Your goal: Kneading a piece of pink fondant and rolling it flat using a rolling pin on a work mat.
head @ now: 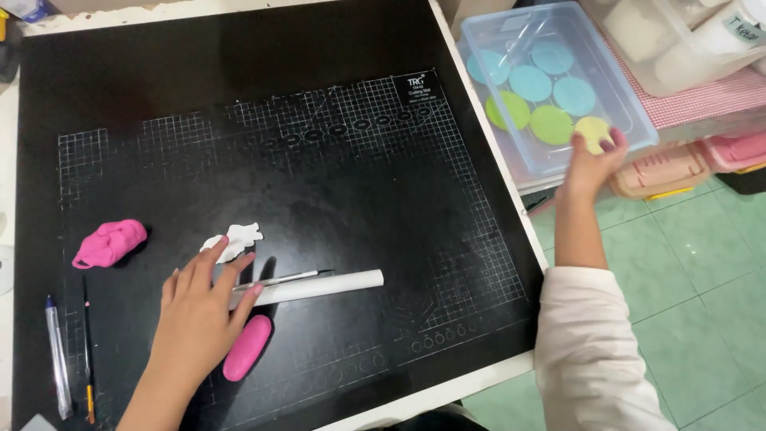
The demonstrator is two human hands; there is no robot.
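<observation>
A pale yellow clay disc (592, 132) sat at the near corner of the clear plastic bin (638, 120), pinched by the right hand (589, 166); it looked soft and thin, best lifted by its edge. The left hand (199, 307) lay open-fingered on the white roller (319, 287), beside a pink clay lump (247, 347) on the black cutting mat (239, 160).

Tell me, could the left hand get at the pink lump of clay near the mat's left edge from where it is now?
Probably yes. The left hand rests on the white roller, and only bare black mat lies between it and the pink lump.
</observation>
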